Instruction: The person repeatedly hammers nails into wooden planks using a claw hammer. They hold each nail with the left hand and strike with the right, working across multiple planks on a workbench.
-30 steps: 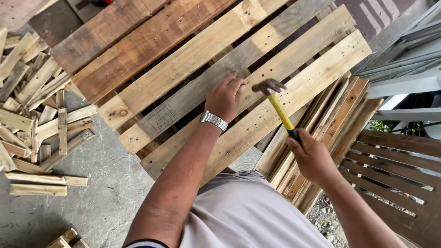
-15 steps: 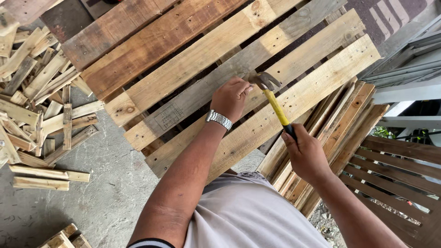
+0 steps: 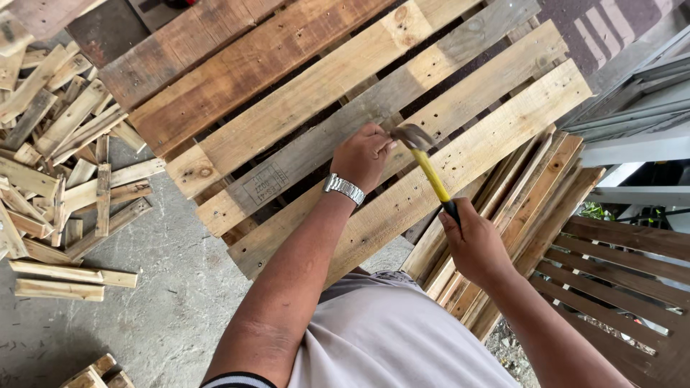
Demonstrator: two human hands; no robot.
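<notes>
Head view shows my left hand (image 3: 366, 154) pinched shut on the weathered slatted wooden pallet (image 3: 316, 86), apparently steadying a nail I cannot make out. My right hand (image 3: 476, 248), below the pallet's near edge, is wrapped tight round the yellow-handled steel hammer (image 3: 424, 162), its head just beside my left fingers. I judge this the nail-starting step; next calls for a short, careful tap.

Counted: one wooden pallet (image 3: 345, 122) with six top slats showing, one yellow-handled hammer (image 3: 425, 162), one metal wristwatch (image 3: 344, 189), two hands, left (image 3: 365, 154) and right (image 3: 474, 244). Scrap wood pieces (image 3: 65, 158) too many to count.
</notes>
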